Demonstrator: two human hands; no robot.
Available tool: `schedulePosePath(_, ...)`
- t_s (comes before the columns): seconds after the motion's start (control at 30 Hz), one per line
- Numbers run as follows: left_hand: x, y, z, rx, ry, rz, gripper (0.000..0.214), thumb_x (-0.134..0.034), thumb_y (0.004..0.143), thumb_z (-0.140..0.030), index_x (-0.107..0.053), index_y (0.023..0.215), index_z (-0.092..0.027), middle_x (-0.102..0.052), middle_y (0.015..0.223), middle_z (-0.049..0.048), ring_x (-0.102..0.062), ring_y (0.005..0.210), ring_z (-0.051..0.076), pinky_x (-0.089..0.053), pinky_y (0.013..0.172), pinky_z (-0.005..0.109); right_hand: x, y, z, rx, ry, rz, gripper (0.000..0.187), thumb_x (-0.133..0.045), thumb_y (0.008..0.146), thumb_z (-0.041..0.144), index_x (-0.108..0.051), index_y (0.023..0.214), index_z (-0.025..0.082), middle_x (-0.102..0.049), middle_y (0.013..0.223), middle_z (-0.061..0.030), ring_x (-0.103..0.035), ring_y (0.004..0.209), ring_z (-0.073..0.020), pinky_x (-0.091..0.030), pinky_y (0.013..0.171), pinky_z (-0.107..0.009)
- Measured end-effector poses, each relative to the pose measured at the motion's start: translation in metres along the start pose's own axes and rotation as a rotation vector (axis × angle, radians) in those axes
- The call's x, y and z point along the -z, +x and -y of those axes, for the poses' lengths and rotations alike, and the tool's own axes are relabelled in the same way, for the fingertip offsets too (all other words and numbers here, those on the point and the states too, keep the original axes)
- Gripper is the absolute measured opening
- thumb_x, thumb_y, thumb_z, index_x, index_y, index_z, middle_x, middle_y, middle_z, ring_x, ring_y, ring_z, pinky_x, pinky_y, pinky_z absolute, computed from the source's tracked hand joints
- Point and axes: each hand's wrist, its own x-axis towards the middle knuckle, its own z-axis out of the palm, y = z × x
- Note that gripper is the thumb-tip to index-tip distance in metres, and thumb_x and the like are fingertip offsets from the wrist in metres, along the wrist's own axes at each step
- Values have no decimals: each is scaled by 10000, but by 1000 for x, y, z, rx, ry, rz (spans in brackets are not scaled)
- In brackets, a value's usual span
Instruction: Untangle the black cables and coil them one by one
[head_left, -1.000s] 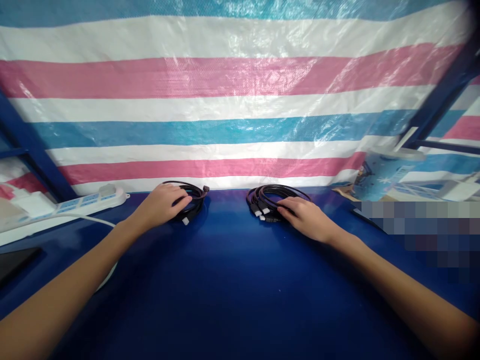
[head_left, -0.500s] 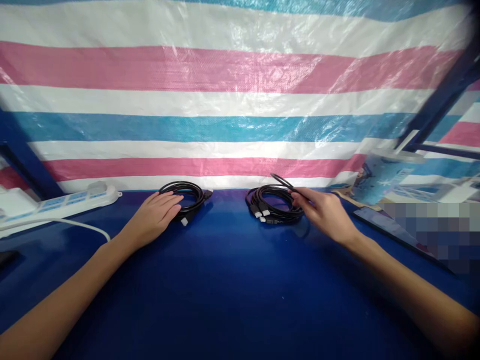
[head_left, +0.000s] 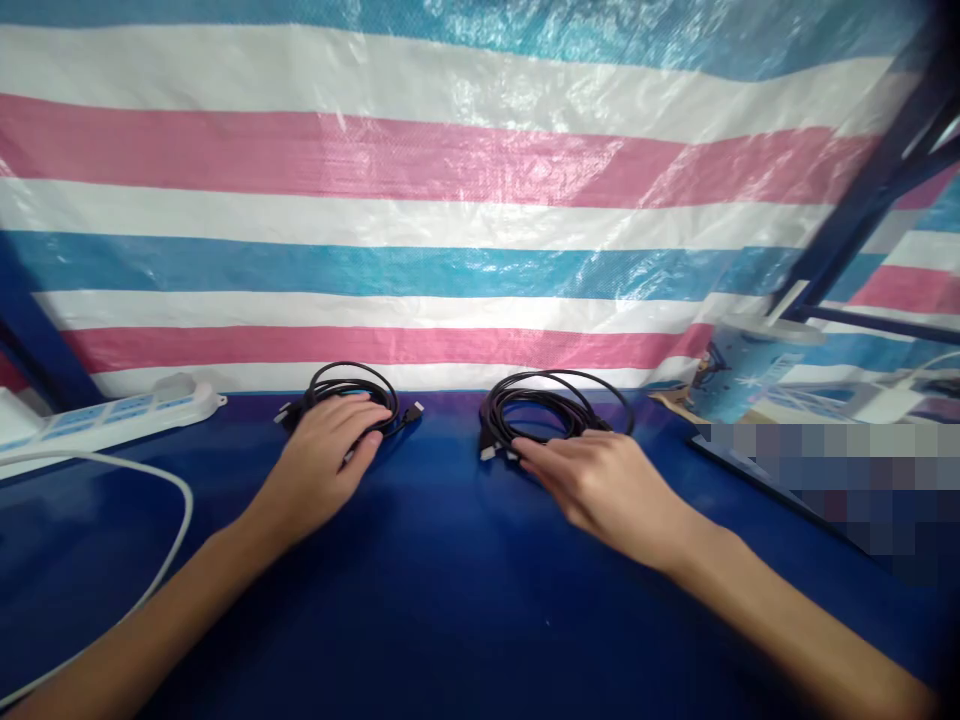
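Two coils of black cable lie at the back of the blue table (head_left: 450, 580). My left hand (head_left: 330, 455) rests flat on the left coil (head_left: 337, 385), fingers stretched over its near side. My right hand (head_left: 592, 480) lies on the near edge of the right coil (head_left: 551, 400), fingers extended and together toward the white plugs at its left end. Neither hand grips anything.
A white power strip (head_left: 127, 412) sits at the back left, and its white cord (head_left: 161, 560) curves over the table. A blue printed cup (head_left: 739, 370) stands at the back right beside a dark flat object. A striped plastic tarp (head_left: 450, 220) hangs behind the table.
My right hand let the cable loop it had raised drop and came down flat onto the right coil. My left hand slid further onto the left coil. The view shifted slightly.
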Motion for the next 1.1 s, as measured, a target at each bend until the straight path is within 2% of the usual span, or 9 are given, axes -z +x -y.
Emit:
schedulePosePath(0.13, -13, 1, -67, 427, -442, 201, 453, -437, 885, -430, -507, 1272, -204, -620, 1222, 91, -590, 1101, 234, -476, 931, 396, 6, 1, 42, 134, 6, 97, 125, -563, 813, 118, -660, 886, 147, -636, 628, -6, -549, 489, -153, -307, 503, -315)
schedulePosePath(0.2, -22, -3, -84, 426, -490, 297, 553, -529, 828, -374, -434, 1347, -208, -541, 1327, 111, -530, 1190, 264, -446, 979, 418, 8, 1, 64, 223, 29, 88, 67, -585, 806, 159, -651, 816, 153, -639, 660, -14, -537, 495, -160, -313, 498, -335)
schedulePosePath(0.4, -30, -18, -62, 298, -346, 296, 752, -376, 713, -7, -322, 1423, -249, -504, 1345, 69, -478, 1236, 209, -367, 1066, 420, 18, 1, 78, 240, 241, -94, 194, -481, 898, 217, -658, 838, 167, -662, 668, -19, -570, 614, -175, -432, 618, -354)
schedulePosePath(0.47, -26, -19, -52, 236, -315, 313, 765, -346, 725, 3, -303, 1429, -293, -477, 1371, 37, -477, 1237, 195, -377, 1059, 404, 23, 2, 62, 154, 269, -267, 181, -476, 884, 168, -646, 941, 186, -704, 827, -48, -613, 796, -205, -445, 789, -392)
schedulePosePath(0.53, -20, -18, -46, 181, -293, 339, 755, -329, 745, 0, -298, 1426, -323, -472, 1377, 16, -478, 1242, 189, -387, 1052, 386, 22, 4, 41, -90, 266, -391, 229, -518, 866, 170, -603, 1069, 230, -681, 1026, -74, -596, 971, -242, -419, 863, -428)
schedulePosePath(0.67, -9, -17, -44, 93, -236, 306, 721, -329, 790, -30, -281, 1434, -348, -469, 1386, 16, -490, 1243, 205, -417, 1020, 374, 6, 8, 6, -694, 863, -291, 312, -583, 848, 381, -574, 1115, 219, -631, 1126, -97, -585, 1032, -268, -445, 866, -419)
schedulePosePath(0.87, -5, -18, -49, 180, -352, 250, 702, -360, 894, -234, -6, 1496, -308, -552, 1321, 58, -599, 1088, 205, -491, 892, 335, -13, 11, 6, -658, 1350, -66, 537, -264, 952, 531, -610, 1022, 126, -695, 810, -89, -654, 686, -174, -514, 742, -344)
schedulePosePath(1.0, -4, -12, -52, 450, -534, 343, 606, -413, 888, -487, -283, 1450, -302, -636, 1207, 34, -637, 971, 224, -491, 894, 391, -11, 10, 15, -628, 1406, -50, 597, -257, 936, 587, -649, 903, 138, -679, 722, -61, -640, 697, -170, -492, 748, -320)
schedulePosePath(1.1, -2, -8, -49, 497, -661, 373, 497, -452, 845, -591, -596, 1232, -314, -616, 1260, 3, -537, 1181, 260, -384, 1043, 423, -8, 9, 16, -656, 1394, -63, 658, -223, 922, 628, -662, 843, 145, -664, 660, -49, -631, 691, -171, -478, 744, -313)
